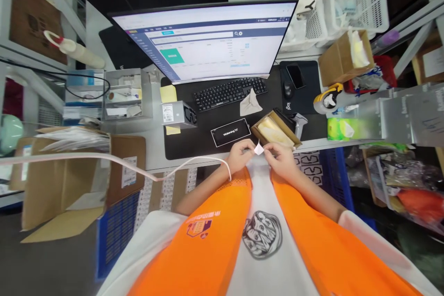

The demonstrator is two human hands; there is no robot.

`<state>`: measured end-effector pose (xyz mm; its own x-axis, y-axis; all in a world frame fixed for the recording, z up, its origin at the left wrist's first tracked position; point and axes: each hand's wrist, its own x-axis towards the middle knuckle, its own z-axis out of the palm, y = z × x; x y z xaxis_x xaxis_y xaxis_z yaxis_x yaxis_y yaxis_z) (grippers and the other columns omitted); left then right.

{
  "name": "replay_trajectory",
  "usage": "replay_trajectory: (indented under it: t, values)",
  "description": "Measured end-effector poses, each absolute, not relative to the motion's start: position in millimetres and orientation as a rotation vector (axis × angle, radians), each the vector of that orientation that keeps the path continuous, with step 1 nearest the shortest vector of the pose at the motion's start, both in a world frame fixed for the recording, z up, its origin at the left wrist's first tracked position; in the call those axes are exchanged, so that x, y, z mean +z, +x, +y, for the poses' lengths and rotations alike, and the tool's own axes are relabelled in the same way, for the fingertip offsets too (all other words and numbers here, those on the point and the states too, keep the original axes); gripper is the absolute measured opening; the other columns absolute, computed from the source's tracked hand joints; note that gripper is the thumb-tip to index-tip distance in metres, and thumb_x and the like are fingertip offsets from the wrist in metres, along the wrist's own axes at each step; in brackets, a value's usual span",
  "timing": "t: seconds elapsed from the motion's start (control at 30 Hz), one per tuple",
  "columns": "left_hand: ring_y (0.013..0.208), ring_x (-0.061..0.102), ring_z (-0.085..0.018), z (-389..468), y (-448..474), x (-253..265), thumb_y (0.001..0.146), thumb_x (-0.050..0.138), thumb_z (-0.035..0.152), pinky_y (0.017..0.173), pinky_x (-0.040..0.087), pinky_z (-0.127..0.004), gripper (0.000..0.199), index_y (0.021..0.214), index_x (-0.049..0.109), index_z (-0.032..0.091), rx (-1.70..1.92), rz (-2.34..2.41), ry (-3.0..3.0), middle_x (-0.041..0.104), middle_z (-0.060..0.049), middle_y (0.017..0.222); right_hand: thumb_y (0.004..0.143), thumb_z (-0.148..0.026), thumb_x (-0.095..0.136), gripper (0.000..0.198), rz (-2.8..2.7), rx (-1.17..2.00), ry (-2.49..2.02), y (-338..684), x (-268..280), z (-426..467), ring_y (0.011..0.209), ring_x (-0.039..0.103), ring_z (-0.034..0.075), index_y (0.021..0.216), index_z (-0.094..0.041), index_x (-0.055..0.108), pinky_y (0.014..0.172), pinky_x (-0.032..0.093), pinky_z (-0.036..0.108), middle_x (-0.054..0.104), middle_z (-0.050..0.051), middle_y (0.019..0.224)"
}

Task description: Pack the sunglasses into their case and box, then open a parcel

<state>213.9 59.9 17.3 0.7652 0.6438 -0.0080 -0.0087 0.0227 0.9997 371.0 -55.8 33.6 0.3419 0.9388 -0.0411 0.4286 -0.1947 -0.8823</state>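
Before a black mat [185, 147], pinching small white paper [259, 149] with left hand [241, 155] and right hand [281, 159], likely light, easily creased, best held by its edges.

Narrow gap between keyboard [227, 95] and black box [225, 135], open carton [281, 126] beyond hands [281, 159]

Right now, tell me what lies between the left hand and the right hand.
In the head view, a small white piece lies between them, at the grip of the left hand and right hand.
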Motion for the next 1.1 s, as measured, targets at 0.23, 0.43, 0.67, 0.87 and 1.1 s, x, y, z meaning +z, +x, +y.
replay_trajectory:
  t: [0.23, 0.43, 0.67, 0.87, 1.1]
  values:
    - [0.078, 0.059, -0.018, 62.8, 219.8, 18.5, 0.075, 0.064, 0.026, 0.077, 0.046, -0.031, 0.016, 0.063, 0.057, 0.018, 0.458, 0.578, 1.263, 0.065, -0.004, 0.081, 0.098, -0.023, 0.05, 0.024, -1.493, 0.624, -1.632, 374.1, 31.2, -56.3, 0.095, 0.07, 0.022, 0.111, -0.023, 0.071, 0.087, 0.056, 0.038, 0.075, 0.008, 0.101]
    - [0.076, 0.058, -0.018, 63.6, 224.5, 16.1, 0.075, 0.068, 0.031, 0.077, 0.046, -0.031, 0.022, 0.063, 0.057, 0.018, 0.342, 0.569, 1.201, 0.065, -0.004, 0.079, 0.101, -0.019, 0.051, 0.024, -1.575, 0.509, -1.624, 380.1, 25.2, -63.4, 0.092, 0.069, 0.022, 0.116, -0.023, 0.07, 0.085, 0.054, 0.038, 0.074, 0.007, 0.098]
    - [0.075, 0.056, -0.017, 58.3, 229.7, 9.7, 0.073, 0.068, 0.029, 0.075, 0.043, -0.029, 0.02, 0.062, 0.057, 0.017, 0.236, 0.535, 1.171, 0.063, -0.003, 0.078, 0.101, -0.017, 0.056, 0.022, -1.614, 0.361, -1.638, 382.7, 18.1, -73.3, 0.091, 0.069, 0.021, 0.112, -0.023, 0.074, 0.083, 0.054, 0.037, 0.074, 0.007, 0.101]
    - [0.075, 0.056, -0.017, 50.8, 232.6, 6.4, 0.071, 0.069, 0.031, 0.074, 0.043, -0.028, 0.02, 0.063, 0.058, 0.017, 0.17, 0.607, 1.098, 0.065, -0.004, 0.078, 0.099, -0.014, 0.057, 0.026, -1.596, 0.324, -1.666, 382.8, 14.6, -84.7, 0.09, 0.067, 0.021, 0.117, -0.023, 0.073, 0.081, 0.055, 0.038, 0.072, 0.007, 0.101]
    - [0.073, 0.056, -0.016, 40.5, 248.9, 3.5, 0.07, 0.069, 0.03, 0.073, 0.043, -0.028, 0.019, 0.062, 0.059, 0.016, 0.158, 0.608, 1.115, 0.064, -0.003, 0.075, 0.095, -0.01, 0.057, 0.031, -1.586, 0.33, -1.633, 393.8, 9.1, -97.2, 0.099, 0.066, 0.023, 0.118, -0.023, 0.073, 0.084, 0.057, 0.04, 0.069, 0.009, 0.107]
